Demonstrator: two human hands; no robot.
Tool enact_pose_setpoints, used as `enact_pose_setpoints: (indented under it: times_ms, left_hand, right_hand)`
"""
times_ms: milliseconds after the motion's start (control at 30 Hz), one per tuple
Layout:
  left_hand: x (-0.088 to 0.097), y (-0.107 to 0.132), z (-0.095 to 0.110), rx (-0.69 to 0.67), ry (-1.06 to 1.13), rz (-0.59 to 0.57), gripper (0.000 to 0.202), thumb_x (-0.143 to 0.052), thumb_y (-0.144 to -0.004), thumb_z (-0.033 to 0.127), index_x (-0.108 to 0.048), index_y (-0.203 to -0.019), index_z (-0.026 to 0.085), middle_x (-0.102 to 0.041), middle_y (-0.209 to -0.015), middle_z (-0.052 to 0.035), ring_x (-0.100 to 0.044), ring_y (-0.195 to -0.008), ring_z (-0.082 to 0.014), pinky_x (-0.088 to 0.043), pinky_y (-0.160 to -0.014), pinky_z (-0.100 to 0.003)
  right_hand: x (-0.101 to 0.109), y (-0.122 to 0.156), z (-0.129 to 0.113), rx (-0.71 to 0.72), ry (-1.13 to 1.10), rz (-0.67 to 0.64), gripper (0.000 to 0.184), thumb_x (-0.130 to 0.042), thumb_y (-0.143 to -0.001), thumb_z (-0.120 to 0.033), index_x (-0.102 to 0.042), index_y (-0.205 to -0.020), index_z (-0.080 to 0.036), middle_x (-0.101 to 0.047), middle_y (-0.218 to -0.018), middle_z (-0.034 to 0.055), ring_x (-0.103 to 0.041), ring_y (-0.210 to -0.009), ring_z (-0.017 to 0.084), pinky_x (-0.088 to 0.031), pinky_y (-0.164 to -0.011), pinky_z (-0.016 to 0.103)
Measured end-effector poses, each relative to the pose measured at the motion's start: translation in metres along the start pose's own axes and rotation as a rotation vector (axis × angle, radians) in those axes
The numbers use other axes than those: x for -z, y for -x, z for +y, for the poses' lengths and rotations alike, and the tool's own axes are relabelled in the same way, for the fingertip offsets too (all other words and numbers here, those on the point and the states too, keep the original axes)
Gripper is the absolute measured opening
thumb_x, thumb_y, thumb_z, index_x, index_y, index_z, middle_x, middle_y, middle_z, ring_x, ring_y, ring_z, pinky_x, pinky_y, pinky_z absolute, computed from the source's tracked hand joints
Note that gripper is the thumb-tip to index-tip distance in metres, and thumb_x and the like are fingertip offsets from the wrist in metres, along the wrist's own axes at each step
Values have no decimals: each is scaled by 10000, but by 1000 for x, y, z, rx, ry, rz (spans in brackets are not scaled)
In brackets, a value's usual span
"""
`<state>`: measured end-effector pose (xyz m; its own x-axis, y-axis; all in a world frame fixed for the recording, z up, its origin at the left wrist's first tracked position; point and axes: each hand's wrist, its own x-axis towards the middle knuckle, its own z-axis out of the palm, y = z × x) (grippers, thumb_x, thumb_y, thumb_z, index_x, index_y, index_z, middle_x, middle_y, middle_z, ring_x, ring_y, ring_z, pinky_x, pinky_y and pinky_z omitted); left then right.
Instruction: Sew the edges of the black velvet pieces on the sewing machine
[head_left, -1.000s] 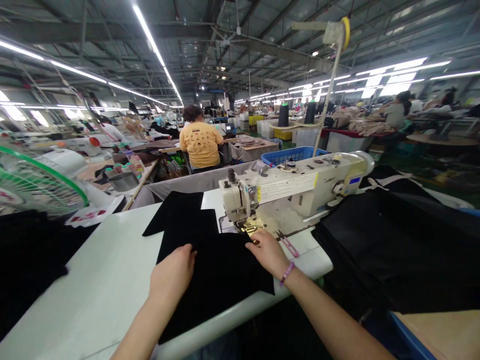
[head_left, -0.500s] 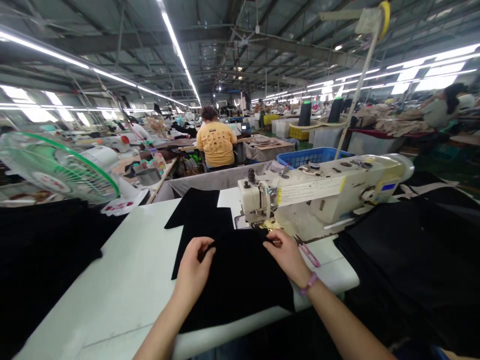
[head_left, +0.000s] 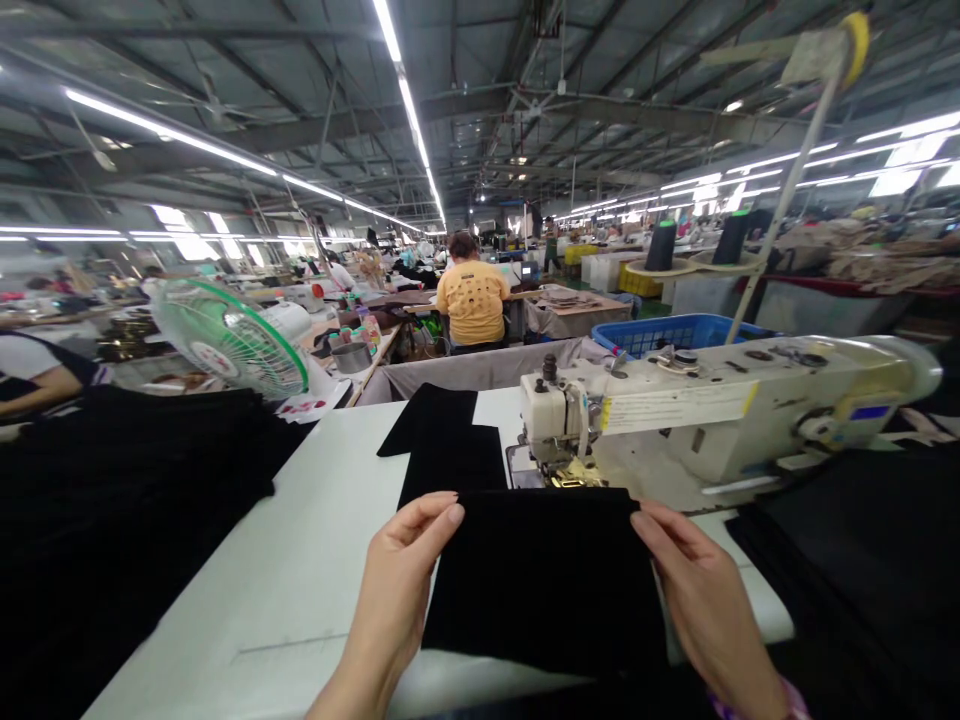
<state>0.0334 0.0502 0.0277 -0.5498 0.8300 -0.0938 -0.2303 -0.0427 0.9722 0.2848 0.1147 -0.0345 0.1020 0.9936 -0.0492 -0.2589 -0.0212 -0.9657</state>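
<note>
2-handed, w/ L hand (head_left: 397,585) & R hand (head_left: 701,585), pinched black cloth (head_left: 551,585) by top corners — held it in front of sewing machine (head_left: 720,415), nr blk pieces (head_left: 454,455) on table (head_left: 315,520).

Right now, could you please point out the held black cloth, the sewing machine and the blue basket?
Held black cloth (head_left: 551,585): head view, its middle.
Sewing machine (head_left: 731,430): head view, its pale body.
Blue basket (head_left: 675,333): head view, its wall.

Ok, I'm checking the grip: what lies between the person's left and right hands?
In the head view, a flat black cloth panel spans between the left hand and right hand, each pinching an upper corner.
</note>
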Motion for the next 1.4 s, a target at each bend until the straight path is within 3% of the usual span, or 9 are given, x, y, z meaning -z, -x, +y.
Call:
enact_pose_setpoints:
  times_ms: [133,433,700,900,1167,1233,1333,1400]
  left_hand:
    - [1,2,1,-49,-12,2,472,-955,-470,457,-754,-782,167,-716,-879,-42,-603,-822,-147,-455,-791,-213]
    - [0,2,-1,-164,-28,-9,366,-915,-543,441,-711,-681,170,-702,-942,-51,-608,-868,-157,-459,-786,-206]
    - [0,0,-3,-112,24,41,398,-930,-492,409,-690,-688,159,-716,-917,-49,-601,-801,-138,-451,-715,-191]
    - [-8,-1,1,-36,96,70,482,-963,-391,397,-674,-696,160,-707,-745,-35,-596,-676,-121,-476,-644,-183]
    - [2,-12,-3,-3,4,143,545,-951,-296,320,-713,-765,179,-717,-762,-21,-634,-794,-125,-499,-709,-97]
    - [5,-16,-5,28,-17,150,561,-944,-284,313,-716,-781,187,-716,-773,-16,-626,-775,-120,-505,-669,-86]
    - [4,-17,-6,39,-43,139,574,-941,-290,320,-718,-804,196,-702,-759,-3,-569,-642,-89,-454,-493,-67]
    - [2,-14,-5,32,-32,144,574,-941,-274,303,-716,-791,194,-703,-767,-2,-584,-638,-91,-482,-501,-68]
  right_hand:
    - [1,-3,-2,-29,-91,28,490,-930,-534,-506,-785,-902,-217,-756,-1014,29,-640,-1050,246,-455,-1006,302]
    - [-2,-3,-9,-60,-160,40,440,-970,-469,-452,-791,-806,-231,-752,-898,-8,-640,-920,170,-492,-863,195]
    - [-6,-2,-13,-30,-128,15,430,-955,-500,-477,-783,-792,-214,-755,-952,29,-648,-934,198,-502,-881,244]
    - [-7,-4,-14,43,-79,-23,361,-929,-562,-458,-778,-779,-211,-751,-955,45,-658,-903,213,-505,-860,291]
    - [-14,1,-25,121,-97,-81,253,-889,-635,-393,-749,-730,-205,-726,-882,28,-642,-830,190,-498,-800,295]
    - [-16,0,-26,124,-118,-74,249,-887,-638,-379,-743,-731,-198,-720,-872,25,-638,-825,182,-494,-798,288]
    - [-17,-2,-26,118,-127,-50,268,-885,-641,-383,-739,-757,-190,-711,-809,18,-622,-761,163,-493,-745,276]
    - [-17,-4,-24,110,-134,-48,286,-886,-640,-390,-738,-771,-184,-703,-765,15,-609,-724,156,-490,-708,270]
